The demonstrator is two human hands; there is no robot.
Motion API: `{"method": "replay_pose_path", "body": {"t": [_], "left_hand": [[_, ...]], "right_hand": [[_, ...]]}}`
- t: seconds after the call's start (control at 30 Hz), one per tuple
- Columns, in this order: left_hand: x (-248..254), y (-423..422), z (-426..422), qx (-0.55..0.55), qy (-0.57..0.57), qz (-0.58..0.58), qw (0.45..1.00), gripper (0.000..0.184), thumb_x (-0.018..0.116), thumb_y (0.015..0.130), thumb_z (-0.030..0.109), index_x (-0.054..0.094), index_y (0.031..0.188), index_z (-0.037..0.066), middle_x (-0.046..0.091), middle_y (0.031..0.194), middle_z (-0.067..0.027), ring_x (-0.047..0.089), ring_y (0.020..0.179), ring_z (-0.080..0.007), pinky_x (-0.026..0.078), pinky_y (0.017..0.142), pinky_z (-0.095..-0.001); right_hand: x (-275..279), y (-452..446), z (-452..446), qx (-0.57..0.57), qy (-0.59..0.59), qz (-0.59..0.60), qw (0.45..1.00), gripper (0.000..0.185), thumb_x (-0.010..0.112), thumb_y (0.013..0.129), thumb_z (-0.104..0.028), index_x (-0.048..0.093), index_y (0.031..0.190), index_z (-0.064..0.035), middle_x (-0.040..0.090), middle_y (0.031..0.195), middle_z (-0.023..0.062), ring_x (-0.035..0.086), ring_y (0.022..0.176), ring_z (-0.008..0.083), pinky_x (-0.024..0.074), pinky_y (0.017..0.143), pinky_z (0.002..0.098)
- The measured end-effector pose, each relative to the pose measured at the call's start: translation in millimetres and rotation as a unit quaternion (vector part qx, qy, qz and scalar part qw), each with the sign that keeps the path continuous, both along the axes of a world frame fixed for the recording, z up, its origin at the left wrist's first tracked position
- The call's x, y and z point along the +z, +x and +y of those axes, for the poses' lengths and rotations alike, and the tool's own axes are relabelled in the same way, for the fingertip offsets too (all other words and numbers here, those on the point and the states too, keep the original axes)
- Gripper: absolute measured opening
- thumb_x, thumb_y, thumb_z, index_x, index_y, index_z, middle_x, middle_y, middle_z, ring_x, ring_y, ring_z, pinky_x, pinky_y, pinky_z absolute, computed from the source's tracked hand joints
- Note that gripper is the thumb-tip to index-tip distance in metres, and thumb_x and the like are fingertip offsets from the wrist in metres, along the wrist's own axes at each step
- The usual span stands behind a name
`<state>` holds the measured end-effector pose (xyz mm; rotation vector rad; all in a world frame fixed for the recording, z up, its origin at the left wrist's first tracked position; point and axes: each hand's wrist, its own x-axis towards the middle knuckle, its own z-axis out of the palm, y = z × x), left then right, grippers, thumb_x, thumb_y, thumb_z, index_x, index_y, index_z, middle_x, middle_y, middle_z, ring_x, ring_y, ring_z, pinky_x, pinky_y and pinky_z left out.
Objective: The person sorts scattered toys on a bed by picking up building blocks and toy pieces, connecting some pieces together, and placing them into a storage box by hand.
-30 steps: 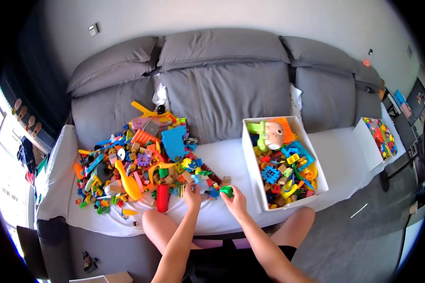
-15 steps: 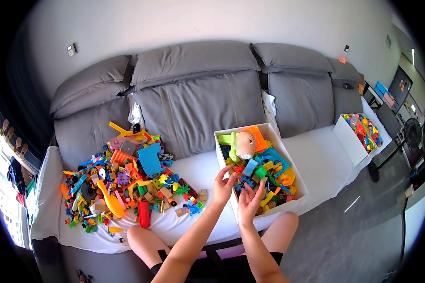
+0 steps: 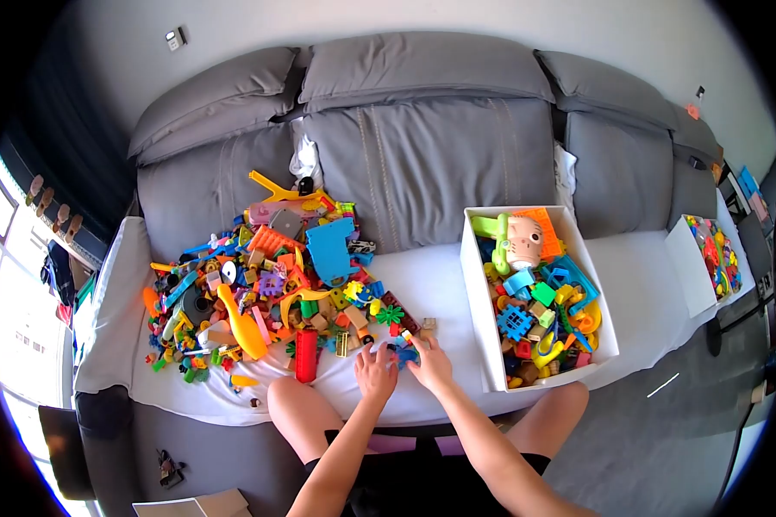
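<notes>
Both of my hands are over the sofa seat, at the right front edge of a large toy pile point(image 3: 259, 302). My left hand point(image 3: 376, 372) has its fingers spread and reaches toward a small blue toy piece point(image 3: 404, 355). From the other side, my right hand point(image 3: 431, 364) comes to the same piece with thumb and fingers apart; whether it touches the piece is hard to make out. Just beyond are a green flower-shaped piece point(image 3: 390, 314) and a small wooden block point(image 3: 428, 323). A red cylinder-like toy point(image 3: 306, 357) lies left of my left hand.
To the right stands a white box point(image 3: 606, 332) filled with mixed toys, a doll-like head point(image 3: 524, 243) on top. Another white box point(image 3: 691, 274) of toys sits farther right. Grey sofa cushions point(image 3: 431, 164) rise behind. An orange bowling pin point(image 3: 243, 323) lies on the pile.
My hands have moved left, from over the white box to the edge of the toy pile. The view has turned left, and a blue lattice piece now lies in the box.
</notes>
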<state>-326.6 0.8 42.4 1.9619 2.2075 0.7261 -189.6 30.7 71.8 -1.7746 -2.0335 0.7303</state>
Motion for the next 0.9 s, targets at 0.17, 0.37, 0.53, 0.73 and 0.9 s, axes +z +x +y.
{"method": "replay_pose_path", "body": {"t": [0.17,0.37,0.53,0.73,0.9], "left_hand": [[-4.5,-8.1,9.5,-0.051,-0.084,-0.008,0.995,0.046,0.066,0.072,0.026,0.052,0.116,0.020,0.047,0.117,-0.0109,0.050,0.100,-0.0317,0.045,0.078,-0.0435],[-17.5,-11.2,14.8,-0.050,-0.075,-0.055,0.994,0.031,0.062,0.078,0.025,0.056,0.107,0.018,0.052,0.106,-0.0131,0.055,0.087,-0.0332,0.048,0.068,-0.0425],[-28.1,-13.4,15.8,0.139,-0.066,-0.369,0.917,0.024,0.060,0.083,0.027,0.056,0.099,0.008,0.056,0.075,-0.0077,0.056,0.059,-0.0188,0.046,0.051,-0.0339],[32.9,55.3,53.6,0.059,0.070,-0.642,0.762,0.024,0.056,0.089,0.026,0.052,0.094,0.003,0.051,0.062,0.0007,0.046,0.048,-0.0052,0.037,0.039,-0.0210],[105.3,143.1,87.3,-0.132,-0.007,-0.606,0.784,0.034,0.057,0.089,0.026,0.051,0.108,-0.001,0.058,0.073,-0.0027,0.052,0.061,-0.0081,0.043,0.053,-0.0223]], "right_hand": [[-19.8,-10.4,5.2,0.009,-0.021,0.025,0.999,0.053,0.067,0.069,-0.014,0.046,0.118,-0.0145,0.051,0.110,0.0166,0.057,0.087,0.0363,0.0486,0.073,0.0425],[-54.9,2.4,-7.8,-0.079,0.065,0.118,0.988,0.037,0.067,0.069,-0.010,0.053,0.103,-0.0087,0.056,0.095,0.0156,0.058,0.080,0.0354,0.0478,0.069,0.0427],[-54.4,7.0,-14.5,-0.153,0.089,0.235,0.956,0.027,0.068,0.069,-0.006,0.058,0.094,-0.0058,0.059,0.091,0.0132,0.059,0.072,0.0292,0.0487,0.062,0.0363],[39.9,27.2,-13.1,-0.162,0.134,0.482,0.851,0.035,0.058,0.074,0.012,0.054,0.106,-0.0019,0.053,0.100,0.0086,0.060,0.066,0.0136,0.0498,0.057,0.0231],[84.6,76.2,-3.6,-0.249,0.254,0.490,0.796,0.042,0.053,0.077,0.012,0.047,0.116,-0.0043,0.052,0.102,0.0054,0.056,0.073,0.0090,0.0472,0.062,0.0215]]}}
